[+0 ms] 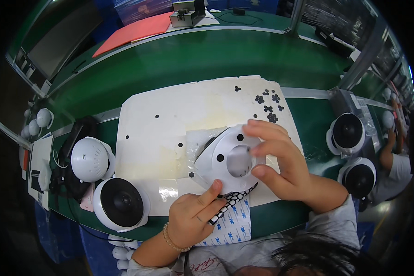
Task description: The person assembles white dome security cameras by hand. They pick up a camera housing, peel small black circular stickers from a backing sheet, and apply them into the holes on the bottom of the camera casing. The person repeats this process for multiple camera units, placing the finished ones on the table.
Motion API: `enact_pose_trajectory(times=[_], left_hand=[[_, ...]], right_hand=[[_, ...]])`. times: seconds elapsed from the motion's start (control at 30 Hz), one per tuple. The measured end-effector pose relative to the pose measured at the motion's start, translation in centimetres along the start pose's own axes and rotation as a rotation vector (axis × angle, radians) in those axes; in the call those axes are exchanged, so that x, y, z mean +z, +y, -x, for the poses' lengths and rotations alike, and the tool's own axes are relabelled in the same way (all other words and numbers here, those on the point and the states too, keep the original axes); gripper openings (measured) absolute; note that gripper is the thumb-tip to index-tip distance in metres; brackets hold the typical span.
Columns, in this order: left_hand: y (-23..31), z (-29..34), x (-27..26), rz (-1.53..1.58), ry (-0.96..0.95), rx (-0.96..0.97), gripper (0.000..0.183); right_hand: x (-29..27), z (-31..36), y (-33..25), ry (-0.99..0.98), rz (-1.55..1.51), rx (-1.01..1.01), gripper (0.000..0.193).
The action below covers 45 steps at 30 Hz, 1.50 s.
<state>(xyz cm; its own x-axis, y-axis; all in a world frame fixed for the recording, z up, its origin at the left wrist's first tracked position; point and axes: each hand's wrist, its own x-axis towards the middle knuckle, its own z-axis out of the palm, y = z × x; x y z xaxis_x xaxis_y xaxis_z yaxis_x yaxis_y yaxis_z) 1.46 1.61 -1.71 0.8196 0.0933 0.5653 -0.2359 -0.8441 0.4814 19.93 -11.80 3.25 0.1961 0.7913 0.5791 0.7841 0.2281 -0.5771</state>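
A white plastic camera base (223, 173) with a round recess and black round pads stuck on it lies tilted over the middle of the board. My left hand (192, 218) grips its near edge, index finger extended along it. At its right side hovers my right hand (283, 163), thumb and fingers apart, one fingertip blurred close to the recess. Nothing shows between those fingers. Under the near edge lie a black sheet with white round holes (236, 199) and backing paper with blue print (232, 227). A piece of clear plastic film (195, 142) shows behind the base.
Loose black round pads (268, 109) dot the worn white board (165, 103), clustered at its far right. Dome cameras stand at left (121, 204) and right (347, 133). A metal rail (207, 29) crosses behind the green table. Another person's arm (387, 152) shows at far right.
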Motion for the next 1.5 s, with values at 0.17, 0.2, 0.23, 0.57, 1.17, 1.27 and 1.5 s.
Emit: enact_pose_trajectory(times=[0.17, 0.2, 0.23, 0.57, 1.17, 1.27, 1.5], left_hand=[[0.1, 0.0, 0.0, -0.018, 0.009, 0.010, 0.037], [0.0, -0.1, 0.0, -0.018, 0.008, 0.016, 0.037], [0.0, 0.0, 0.1, -0.015, 0.010, 0.016, 0.037], [0.1, 0.1, 0.0, -0.021, -0.006, 0.004, 0.036], [0.1, 0.0, 0.1, -0.015, 0.013, 0.012, 0.029], [0.1, 0.0, 0.0, -0.015, 0.004, 0.010, 0.029], [0.2, -0.1, -0.1, -0.026, -0.007, 0.006, 0.029]], right_hand=[[0.9, -1.6, -1.0, -0.057, 0.277, -0.136, 0.052], [1.3, -1.6, -0.9, -0.045, 0.276, -0.127, 0.051], [1.6, -1.6, -0.9, -0.036, 0.270, -0.121, 0.050], [1.9, -2.8, -1.0, -0.031, 0.094, -0.009, 0.039], [1.8, -2.9, -0.1, -0.133, -0.071, 0.097, 0.048], [1.8, -2.9, -0.1, -0.133, -0.059, 0.088, 0.050], [1.8, -2.7, -0.1, -0.130, -0.049, 0.084, 0.052]])
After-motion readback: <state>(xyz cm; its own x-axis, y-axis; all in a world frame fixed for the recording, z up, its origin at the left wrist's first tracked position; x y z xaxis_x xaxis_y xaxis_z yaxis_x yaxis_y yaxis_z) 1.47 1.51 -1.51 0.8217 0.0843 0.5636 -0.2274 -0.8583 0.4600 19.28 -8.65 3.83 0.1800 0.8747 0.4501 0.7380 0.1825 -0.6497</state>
